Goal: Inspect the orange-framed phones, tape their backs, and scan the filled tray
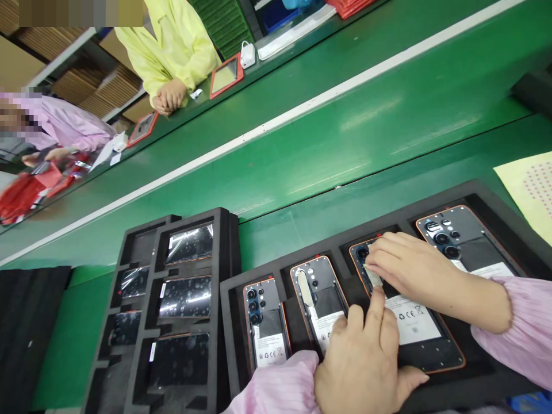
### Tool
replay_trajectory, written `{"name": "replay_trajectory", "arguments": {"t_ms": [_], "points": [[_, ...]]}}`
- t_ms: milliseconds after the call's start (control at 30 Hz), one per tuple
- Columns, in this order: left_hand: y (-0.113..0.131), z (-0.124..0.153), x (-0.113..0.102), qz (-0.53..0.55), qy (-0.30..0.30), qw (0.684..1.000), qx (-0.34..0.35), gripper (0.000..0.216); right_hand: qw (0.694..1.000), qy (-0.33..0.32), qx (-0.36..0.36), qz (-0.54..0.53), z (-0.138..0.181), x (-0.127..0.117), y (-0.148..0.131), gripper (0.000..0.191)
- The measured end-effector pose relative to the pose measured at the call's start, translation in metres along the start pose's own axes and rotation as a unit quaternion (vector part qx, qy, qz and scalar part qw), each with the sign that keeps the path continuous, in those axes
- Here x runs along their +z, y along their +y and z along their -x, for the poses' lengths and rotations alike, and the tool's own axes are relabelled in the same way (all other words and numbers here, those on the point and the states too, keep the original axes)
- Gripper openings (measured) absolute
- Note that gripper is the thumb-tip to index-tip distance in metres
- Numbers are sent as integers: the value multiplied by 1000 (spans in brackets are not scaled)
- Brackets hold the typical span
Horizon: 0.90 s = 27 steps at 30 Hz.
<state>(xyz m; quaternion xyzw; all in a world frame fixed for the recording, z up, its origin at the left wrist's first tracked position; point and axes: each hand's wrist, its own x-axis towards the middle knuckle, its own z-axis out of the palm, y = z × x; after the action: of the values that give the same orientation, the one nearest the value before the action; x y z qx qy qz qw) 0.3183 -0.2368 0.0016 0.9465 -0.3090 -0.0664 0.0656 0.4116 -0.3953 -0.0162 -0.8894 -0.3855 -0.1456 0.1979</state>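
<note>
A black foam tray (pixel 336 256) holds several phones lying back side up with orange rims. My right hand (pixel 409 267) rests over the camera area of the third phone (pixel 416 330), fingers pinched on a small grey strip (pixel 374 278). My left hand (pixel 366 356) lies on the tray's near side with its index finger stretched out, pressing the same strip; the other fingers are curled. To the left lie a phone with a grey strip over its cameras (pixel 318 299) and another with bare lenses (pixel 264 313). A fourth phone (pixel 463 241) sits at the right.
A second black foam tray (pixel 142 339) at the left holds several phones screen up under film. A green conveyor belt (pixel 302 138) runs behind. A yellow sheet (pixel 532 187) lies at the right. Across the belt are a person in yellow (pixel 172 52) and another in pink (pixel 64 123).
</note>
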Motion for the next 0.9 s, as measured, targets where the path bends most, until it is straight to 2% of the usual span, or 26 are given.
{"name": "replay_trajectory", "arguments": {"t_ms": [200, 300, 433, 500, 633, 800, 900], "points": [[1, -2, 0, -8, 33, 999, 1, 71, 991, -24, -128, 6, 19, -24, -18, 52], [2, -1, 2, -13, 35, 999, 2, 76, 988, -23, -152, 32, 27, -35, -23, 55], [2, 0, 5, -13, 24, 1000, 1, 74, 986, -25, -165, 11, 30, -40, -22, 53], [2, -1, 6, -10, 18, 1000, -1, 75, 990, -16, -143, -2, 27, -39, -19, 51], [2, -2, 6, -6, 6, 1000, -2, 75, 998, -12, -53, -38, 11, -27, -9, 38], [4, 0, 8, -16, -1, 1000, -11, 75, 999, -9, -14, 40, -12, -6, 6, 37], [5, 1, 8, -14, 4, 1000, -14, 75, 995, -14, 21, 95, -18, 0, 15, 25]]}}
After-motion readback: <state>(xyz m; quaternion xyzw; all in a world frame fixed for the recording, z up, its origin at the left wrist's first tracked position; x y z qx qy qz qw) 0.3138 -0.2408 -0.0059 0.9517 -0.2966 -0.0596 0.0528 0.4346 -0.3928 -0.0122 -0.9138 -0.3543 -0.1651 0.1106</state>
